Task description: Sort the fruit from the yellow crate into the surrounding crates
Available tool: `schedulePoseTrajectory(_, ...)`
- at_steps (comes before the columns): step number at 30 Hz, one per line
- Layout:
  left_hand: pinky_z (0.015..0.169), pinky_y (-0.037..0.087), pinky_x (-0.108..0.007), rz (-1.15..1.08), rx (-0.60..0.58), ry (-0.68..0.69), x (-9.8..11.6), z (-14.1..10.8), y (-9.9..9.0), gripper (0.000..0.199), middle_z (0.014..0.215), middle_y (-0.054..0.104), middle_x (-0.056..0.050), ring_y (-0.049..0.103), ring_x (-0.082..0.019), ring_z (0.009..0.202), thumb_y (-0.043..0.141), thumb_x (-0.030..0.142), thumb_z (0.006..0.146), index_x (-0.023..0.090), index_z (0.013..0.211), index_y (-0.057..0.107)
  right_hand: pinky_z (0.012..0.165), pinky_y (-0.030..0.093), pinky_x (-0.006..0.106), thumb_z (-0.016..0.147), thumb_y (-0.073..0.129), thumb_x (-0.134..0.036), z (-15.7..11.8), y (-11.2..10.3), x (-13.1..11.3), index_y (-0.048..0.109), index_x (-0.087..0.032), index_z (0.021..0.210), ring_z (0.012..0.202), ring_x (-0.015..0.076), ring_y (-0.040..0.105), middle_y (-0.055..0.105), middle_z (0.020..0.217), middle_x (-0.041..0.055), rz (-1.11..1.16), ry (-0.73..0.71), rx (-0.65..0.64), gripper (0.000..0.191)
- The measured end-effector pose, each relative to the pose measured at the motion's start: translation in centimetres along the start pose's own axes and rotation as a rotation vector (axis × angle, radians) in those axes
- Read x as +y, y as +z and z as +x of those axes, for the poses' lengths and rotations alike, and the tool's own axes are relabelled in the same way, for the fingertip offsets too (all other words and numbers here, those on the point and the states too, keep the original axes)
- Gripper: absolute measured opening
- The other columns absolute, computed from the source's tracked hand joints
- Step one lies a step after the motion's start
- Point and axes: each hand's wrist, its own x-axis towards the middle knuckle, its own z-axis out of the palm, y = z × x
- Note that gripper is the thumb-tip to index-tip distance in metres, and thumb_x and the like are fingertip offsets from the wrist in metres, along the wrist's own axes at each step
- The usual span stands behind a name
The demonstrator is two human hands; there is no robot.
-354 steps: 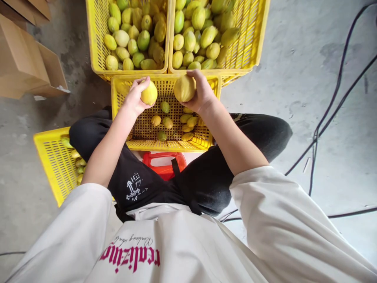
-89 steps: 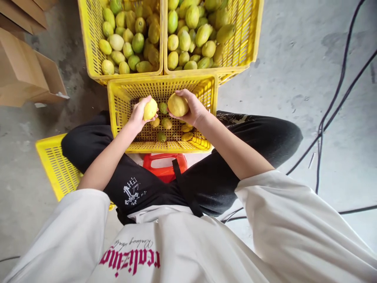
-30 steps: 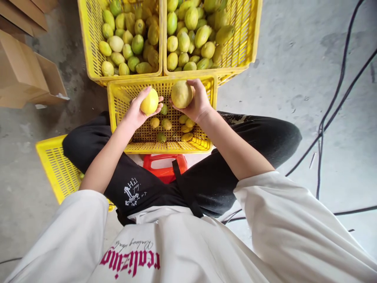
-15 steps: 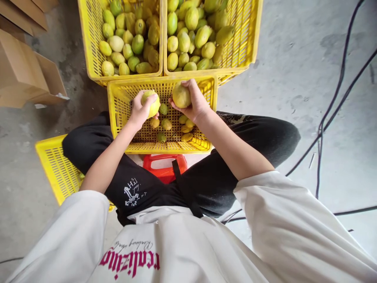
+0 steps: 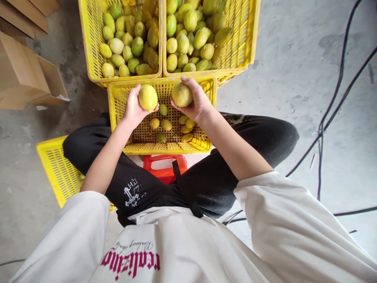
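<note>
A bright yellow lemon (image 5: 148, 97) rests in my left hand (image 5: 134, 108), cradled by the palm and fingers, with the thumb drawn back to its left side. My right hand (image 5: 198, 103) grips a duller, greenish-brown lemon (image 5: 182, 94), thumb over the top and fingers beneath. Both hands are above a small yellow crate (image 5: 165, 148) between my knees. On its perforated floor lie several small lemons (image 5: 166, 125), some yellow and some green, with a cluster by the right wall.
Two larger yellow crates, left (image 5: 88, 47) and right (image 5: 244, 43), stand beyond, filled with yellow-green lemons. Another yellow crate (image 5: 57, 169) is beside my left leg. A red stool (image 5: 165, 169) shows below. Cardboard boxes (image 5: 26, 74) stand at left; black cables (image 5: 332, 106) cross the floor at right.
My left hand has turned palm up and its thumb has moved off the front of the yellow lemon, exposing more of it. My right hand keeps its hold almost unmoved.
</note>
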Motion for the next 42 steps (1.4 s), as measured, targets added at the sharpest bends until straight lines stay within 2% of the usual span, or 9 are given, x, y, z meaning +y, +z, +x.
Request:
schedulePoseTrajectory(4,0.096,0.081,-0.037,-0.018,-0.026,-0.024,0.6,-0.4,0.0,0.015,0.116,0.086,-0.01,0.091,-0.031,0.122,0.078,0.04,0.117,0.026,0.113,0.074,0.115,0.075,0.052,0.093,0.098,-0.053,0.1,-0.3,-0.3,0.068,-0.039,0.109,0.142,0.0322,0.075,0.084,0.111,-0.0017,0.04,-0.035,-0.003,0.036)
schedulePoseTrajectory(8,0.086,0.081,-0.035,0.064,0.025,-0.067,0.4,-0.7,0.2,0.049,0.109,0.091,-0.012,0.097,-0.036,0.111,0.098,0.068,0.103,0.027,0.126,0.083,0.115,0.075,0.047,0.105,0.079,-0.058,0.2,-0.4,-0.2,0.068,-0.036,0.107,0.144,0.0317,0.077,0.083,0.111,0.0024,-0.034,-0.009,0.059,0.025)
schedulePoseTrajectory(11,0.082,0.081,-0.037,0.094,0.053,-0.056,0.4,-1.2,0.5,0.059,0.108,0.094,-0.012,0.098,-0.037,0.106,0.099,0.072,0.101,0.027,0.135,0.086,0.117,0.075,0.048,0.095,0.087,-0.066,-0.2,-0.2,0.0,0.067,-0.038,0.106,0.155,0.0349,0.074,0.087,0.117,0.0025,-0.131,-0.045,0.016,0.037)
schedulePoseTrajectory(15,0.078,0.08,-0.038,0.107,0.078,-0.037,0.5,-1.5,0.8,0.044,0.106,0.095,-0.01,0.097,-0.035,0.099,0.095,0.06,0.106,0.029,0.137,0.086,0.119,0.078,0.058,0.074,0.102,-0.066,-0.6,-0.1,0.1,0.07,-0.042,0.109,0.163,0.0402,0.073,0.089,0.124,0.0004,-0.163,-0.097,-0.094,0.054)
schedulePoseTrajectory(19,0.08,0.08,-0.036,0.109,0.098,-0.005,0.4,-1.2,0.7,0.026,0.097,0.092,-0.006,0.096,-0.031,0.098,0.091,0.049,0.109,0.031,0.126,0.084,0.114,0.079,0.065,0.068,0.103,-0.066,-0.5,0.0,-0.1,0.07,-0.043,0.112,0.157,0.0461,0.077,0.088,0.119,0.004,-0.15,0.004,-0.055,0.06)
schedulePoseTrajectory(27,0.086,0.077,-0.034,0.132,0.139,0.127,-0.6,-1.2,0.9,0.023,0.097,0.087,-0.006,0.092,-0.031,0.117,0.081,0.045,0.116,0.03,0.101,0.072,0.121,0.071,0.051,0.081,0.083,-0.065,-1.1,0.6,-0.6,0.066,-0.038,0.104,0.135,0.0378,0.082,0.078,0.096,0.0038,-0.12,0.059,-0.052,0.039)
schedulePoseTrajectory(32,0.096,0.076,-0.035,0.063,0.138,0.04,-0.4,-0.6,0.4,0.014,0.108,0.086,-0.003,0.088,-0.029,0.127,0.081,0.032,0.118,0.03,0.112,0.068,0.115,0.073,0.055,0.082,0.084,-0.067,-0.6,0.4,-0.5,0.063,-0.041,0.1,0.15,0.0401,0.076,0.086,0.105,0.0037,-0.157,0.006,-0.038,0.038)
schedulePoseTrajectory(38,0.105,0.078,-0.045,-0.057,0.081,0.037,0.9,-1.4,1.2,0.022,0.119,0.088,-0.009,0.087,-0.038,0.143,0.064,0.047,0.124,0.028,0.129,0.075,0.125,0.069,0.05,0.069,0.1,-0.071,-0.7,0.3,0.1,0.071,-0.042,0.101,0.154,0.0379,0.073,0.091,0.124,0.0025,-0.19,-0.099,-0.169,0.053)
schedulePoseTrajectory(42,0.097,0.079,-0.038,-0.076,0.086,-0.052,1.6,-2.6,2.2,0.021,0.112,0.087,-0.008,0.094,-0.033,0.128,0.055,0.034,0.129,0.024,0.124,0.073,0.128,0.066,0.047,0.07,0.102,-0.067,-0.5,0.3,0.3,0.071,-0.04,0.1,0.146,0.034,0.073,0.088,0.113,0.0009,-0.178,-0.089,-0.124,0.051)
